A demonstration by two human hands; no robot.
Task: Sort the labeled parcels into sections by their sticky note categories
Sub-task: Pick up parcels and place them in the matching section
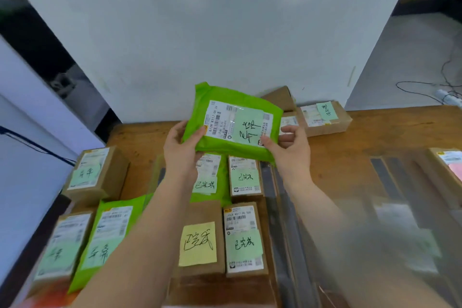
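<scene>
Green mailer [231, 125]: held up above the wooden table [375, 132], between both hands, its pale green sticky note [248, 128] facing the person.
Left hand [180, 147]: closed on the mailer's left edge, thumb on top.
Right hand [290, 149]: pinching the lower right corner.
Sorted groups: 3 parcels at the left [87, 207] share 1 note wording; 4 in the middle [243, 237] share another.
Step in hand: reading the note, I'd say.
Next move: match the handwriting to a group, then lay the mailer beside it without covering other notes.
</scene>
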